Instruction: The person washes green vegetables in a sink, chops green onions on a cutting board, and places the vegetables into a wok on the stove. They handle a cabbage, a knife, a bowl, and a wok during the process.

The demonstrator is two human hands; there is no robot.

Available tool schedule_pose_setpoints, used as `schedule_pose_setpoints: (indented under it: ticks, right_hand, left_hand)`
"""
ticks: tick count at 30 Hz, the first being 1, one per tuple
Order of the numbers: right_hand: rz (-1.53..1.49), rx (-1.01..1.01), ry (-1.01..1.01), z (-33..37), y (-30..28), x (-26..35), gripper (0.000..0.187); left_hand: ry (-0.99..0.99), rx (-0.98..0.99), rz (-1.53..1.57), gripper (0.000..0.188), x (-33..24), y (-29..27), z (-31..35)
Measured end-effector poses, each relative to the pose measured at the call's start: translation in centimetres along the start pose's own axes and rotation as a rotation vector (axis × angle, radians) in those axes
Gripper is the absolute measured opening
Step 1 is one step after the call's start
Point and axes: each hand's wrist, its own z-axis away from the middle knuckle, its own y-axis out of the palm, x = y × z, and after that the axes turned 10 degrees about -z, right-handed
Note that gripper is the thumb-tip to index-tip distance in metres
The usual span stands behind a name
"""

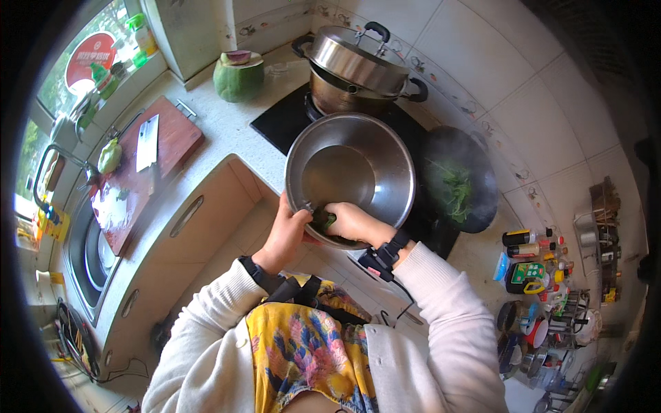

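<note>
A wide stainless steel bowl (394,162) is held tilted in front of me at the stove's front edge. My left hand (281,233) grips its near left rim, thumb on the inside. Inside the bowl, my right hand (352,221) is closed around some dark leafy greens (323,219) against the near wall. Its fingertips are partly hidden. To the right, a dark wok (487,177) steams on the stove, with green leaves (454,189) lying in it.
Behind the bowl stands a lidded steel pot (344,89) on the black stove (279,127). A cut green melon (237,79) sits on the counter. At left, a cleaver (147,143) lies on a wooden cutting board (180,131) reaching over the sink (84,275). Condiment bottles (527,237) crowd the right.
</note>
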Motion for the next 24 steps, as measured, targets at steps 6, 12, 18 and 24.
schedule_pose_setpoints:
  ticks: [6,12,18,24]
  right_hand:
    - [-0.834,0.043,0.253,0.6,-5.3,-0.3,0.032]
    - [-0.973,-0.358,-0.048,7.0,-19.3,-1.7,0.032]
    - [-0.234,-0.770,0.337,9.9,-25.2,-10.1,0.051]
    - [0.399,-0.635,0.213,8.1,-21.2,-5.9,0.029]
  left_hand:
    - [-0.012,0.032,-0.040,0.066,-0.6,-0.6,-0.2]
    - [0.004,0.019,-0.014,0.069,-1.2,-1.4,0.5]
    - [-0.006,-0.009,-0.096,0.072,-1.6,-1.5,1.6]
    - [-0.030,-0.061,-0.105,0.076,-1.9,-0.9,2.1]
